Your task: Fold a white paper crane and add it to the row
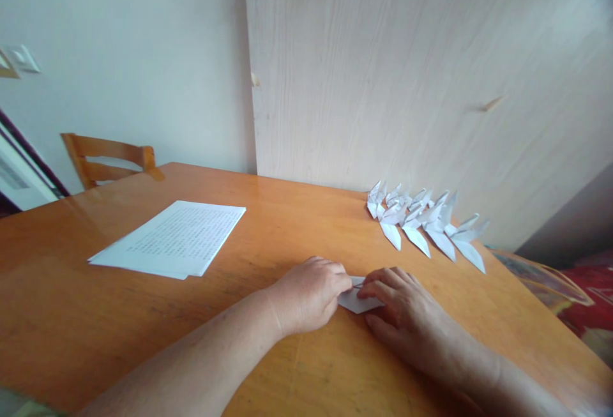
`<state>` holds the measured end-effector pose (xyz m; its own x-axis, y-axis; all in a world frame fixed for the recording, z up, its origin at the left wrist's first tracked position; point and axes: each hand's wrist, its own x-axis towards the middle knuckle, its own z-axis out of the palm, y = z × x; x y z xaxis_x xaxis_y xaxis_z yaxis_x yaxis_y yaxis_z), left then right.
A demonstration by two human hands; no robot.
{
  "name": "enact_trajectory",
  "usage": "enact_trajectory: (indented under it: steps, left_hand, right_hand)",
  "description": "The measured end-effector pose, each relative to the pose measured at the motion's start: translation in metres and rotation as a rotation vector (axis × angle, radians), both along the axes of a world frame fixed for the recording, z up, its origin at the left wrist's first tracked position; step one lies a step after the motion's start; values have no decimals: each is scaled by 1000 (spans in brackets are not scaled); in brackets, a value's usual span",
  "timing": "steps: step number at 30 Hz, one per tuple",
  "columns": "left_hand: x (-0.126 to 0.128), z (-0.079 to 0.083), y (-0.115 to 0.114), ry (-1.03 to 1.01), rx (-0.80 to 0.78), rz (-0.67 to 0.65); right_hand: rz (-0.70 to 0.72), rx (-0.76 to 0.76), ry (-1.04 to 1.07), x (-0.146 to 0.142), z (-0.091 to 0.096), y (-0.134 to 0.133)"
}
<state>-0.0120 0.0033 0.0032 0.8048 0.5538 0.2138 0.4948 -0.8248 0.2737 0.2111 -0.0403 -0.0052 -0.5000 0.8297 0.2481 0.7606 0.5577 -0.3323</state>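
Observation:
A small folded white paper piece (355, 302) lies on the orange wooden table (268, 232), near its front. My left hand (309, 294) has its fingers curled and pressed on the paper's left edge. From the right, my right hand (405, 311) pinches and presses the same piece with fingertips together. Most of the paper is hidden under both hands. Behind them, to the right, stands a row of several finished white folded paper figures (426, 225).
A stack of printed white sheets (175, 238) lies on the table's left half. A wooden chair (108, 158) stands beyond the far left edge. A pale wood panel (407, 72) rises behind the table. The table's right edge drops to a red-patterned surface (589, 295).

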Motion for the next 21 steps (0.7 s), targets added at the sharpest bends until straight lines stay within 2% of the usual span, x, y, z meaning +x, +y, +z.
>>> enact_trajectory:
  steps: [10,21]
  left_hand:
    - [2,4,-3,-12,44,22]
    - [1,3,0,0,23,25]
  right_hand:
    - [21,-84,-14,2,2,4]
    - [24,-122,82,3,0,3]
